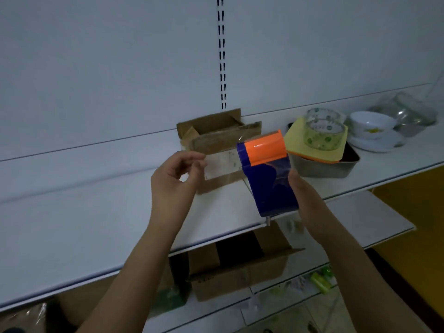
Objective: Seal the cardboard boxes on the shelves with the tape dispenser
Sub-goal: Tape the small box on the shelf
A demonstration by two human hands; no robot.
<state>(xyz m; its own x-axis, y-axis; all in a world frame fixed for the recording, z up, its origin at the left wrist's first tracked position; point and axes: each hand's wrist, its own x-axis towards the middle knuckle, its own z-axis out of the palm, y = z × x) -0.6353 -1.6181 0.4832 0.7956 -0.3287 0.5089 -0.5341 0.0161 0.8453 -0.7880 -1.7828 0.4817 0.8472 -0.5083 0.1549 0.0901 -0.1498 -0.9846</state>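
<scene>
A blue tape dispenser (pixel 269 179) with an orange top is held upright in front of the upper shelf (pixel 84 212); my right hand (pixel 302 191) grips its right side. My left hand (pixel 175 179) is just left of it and pinches the free end of a clear strip of tape (pixel 222 164) pulled out from the dispenser. Behind the tape, a small open cardboard box (pixel 216 135) stands on the upper shelf with its flaps up. A larger open cardboard box (pixel 235 267) sits on the shelf below, partly hidden by the upper shelf.
Right of the small box, a grey tray (pixel 336 169) carries a yellow lid and a clear tape roll (pixel 323 132). White bowls (pixel 372 131) and clear containers (pixel 408 111) stand farther right. Green items (pixel 320 282) lie on the lower shelf.
</scene>
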